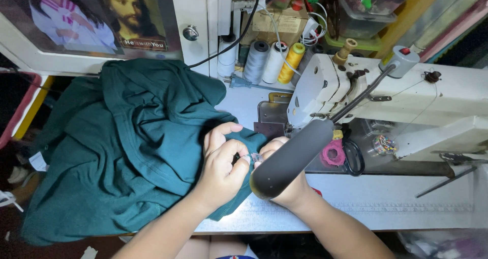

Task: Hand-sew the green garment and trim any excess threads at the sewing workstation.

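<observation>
Two hands meet over the edge of the dark green garment (127,147), right in front of the needle area of the white sewing machine (406,96). Our left hand (221,165) has thumb and forefinger pinched together on something small and pale at the cloth's edge; it is too small for us to say whether it is a tag, a clip or a fold of fabric. Our right hand (284,172) is largely hidden behind the dark lamp head (290,160) that hangs over the work, so we cannot tell whether its fingers are closed on the cloth or only resting there.

We judge the main risk to be that hidden view: with the lamp blocking our sight of the right fingers, they could stray close to the needle unnoticed. The pinch itself looks slight, and a tug from the heavy bulk of the garment, which is heaped to the left and spills over the table (386,208) edge, could pull the small piece out of our grip or skew its placement.

Further out, black scissors (353,157) and a pink pincushion-like object (333,154) lie just beside the machine bed, near enough for a loose fold to snag. Thread cones (274,60) in grey, white and yellow stand behind.
</observation>
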